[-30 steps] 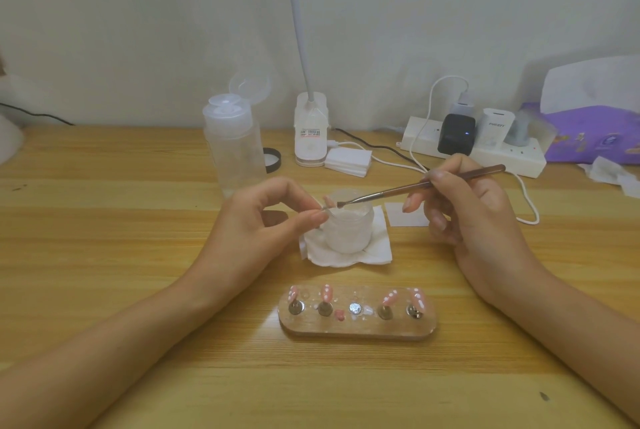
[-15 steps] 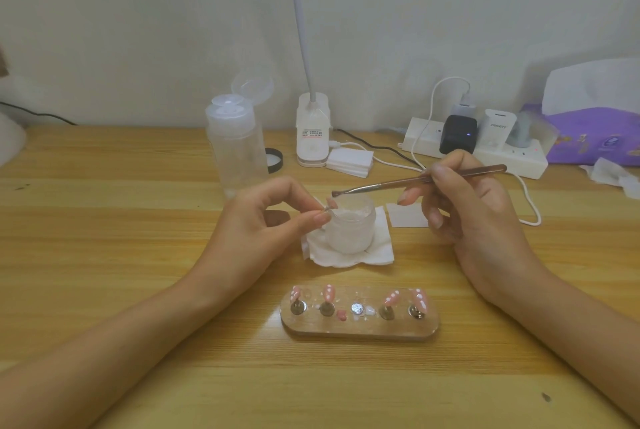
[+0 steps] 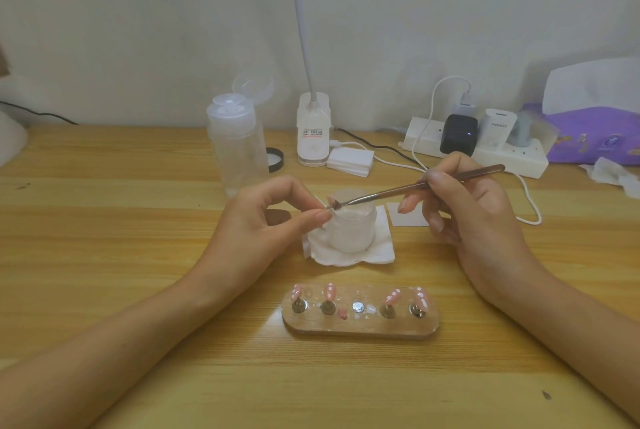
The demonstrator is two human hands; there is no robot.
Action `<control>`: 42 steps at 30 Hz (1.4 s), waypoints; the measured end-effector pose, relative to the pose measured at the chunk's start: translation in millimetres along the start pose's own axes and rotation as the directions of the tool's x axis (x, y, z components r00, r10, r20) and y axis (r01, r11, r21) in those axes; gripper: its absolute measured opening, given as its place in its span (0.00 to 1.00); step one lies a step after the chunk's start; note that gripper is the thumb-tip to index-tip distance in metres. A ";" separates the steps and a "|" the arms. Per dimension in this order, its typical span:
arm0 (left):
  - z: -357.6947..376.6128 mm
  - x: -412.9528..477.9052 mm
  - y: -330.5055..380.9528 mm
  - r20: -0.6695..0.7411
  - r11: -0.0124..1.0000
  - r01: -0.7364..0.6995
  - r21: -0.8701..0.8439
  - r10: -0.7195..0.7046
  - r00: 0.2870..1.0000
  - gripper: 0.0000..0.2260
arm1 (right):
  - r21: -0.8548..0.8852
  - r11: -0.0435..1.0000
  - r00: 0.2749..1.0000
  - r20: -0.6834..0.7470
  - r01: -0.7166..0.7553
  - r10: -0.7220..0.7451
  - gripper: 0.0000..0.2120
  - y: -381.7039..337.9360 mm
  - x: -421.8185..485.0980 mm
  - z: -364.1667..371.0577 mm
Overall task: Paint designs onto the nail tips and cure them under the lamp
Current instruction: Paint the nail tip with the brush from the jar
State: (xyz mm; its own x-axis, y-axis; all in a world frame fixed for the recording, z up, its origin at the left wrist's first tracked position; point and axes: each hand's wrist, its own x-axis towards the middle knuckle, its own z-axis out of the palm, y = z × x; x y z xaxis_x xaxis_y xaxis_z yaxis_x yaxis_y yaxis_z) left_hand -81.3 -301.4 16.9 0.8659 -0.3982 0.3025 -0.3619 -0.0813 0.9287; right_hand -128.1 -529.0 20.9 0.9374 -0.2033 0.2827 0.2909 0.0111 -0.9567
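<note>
My left hand [image 3: 263, 221] pinches a small pink nail tip [image 3: 329, 203] between thumb and forefinger, just over the rim of a frosted jar [image 3: 351, 231]. My right hand [image 3: 464, 210] grips a thin metal dotting tool [image 3: 426, 186] whose point touches the held nail tip. Near me a clear oval stand [image 3: 360, 324] carries several pink nail tips with white dots [image 3: 393, 297]; its middle magnet post [image 3: 358, 307] is bare. The white lamp base [image 3: 312, 131] stands at the back, its neck rising out of view.
The jar sits on a folded white tissue [image 3: 349, 255]. A clear pump bottle [image 3: 237, 148] with its lid flipped up stands back left, next to a black cap [image 3: 275, 159]. A power strip [image 3: 485, 151] with chargers and cables, a white pad stack [image 3: 349, 161] and a purple tissue pack [image 3: 595, 138] line the back.
The dotting tool's tip rose off the jar and came down onto the nail tip held in my left hand. The left hand stayed in place.
</note>
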 end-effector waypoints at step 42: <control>-1.0 -0.3 -2.9 0.011 0.995 -0.078 0.068 0.077 0.997 0.07 | 0.023 1.000 1.000 0.018 0.010 -0.011 0.09 -0.7 -0.5 -1.3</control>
State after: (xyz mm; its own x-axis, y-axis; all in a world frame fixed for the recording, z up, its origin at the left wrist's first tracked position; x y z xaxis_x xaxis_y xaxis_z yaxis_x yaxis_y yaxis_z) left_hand -80.2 -300.1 14.4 0.8316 -0.4132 0.3710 -0.4508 -0.1120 0.8856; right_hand -129.0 -530.2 21.4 0.9375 -0.1859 0.2941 0.3048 0.0314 -0.9519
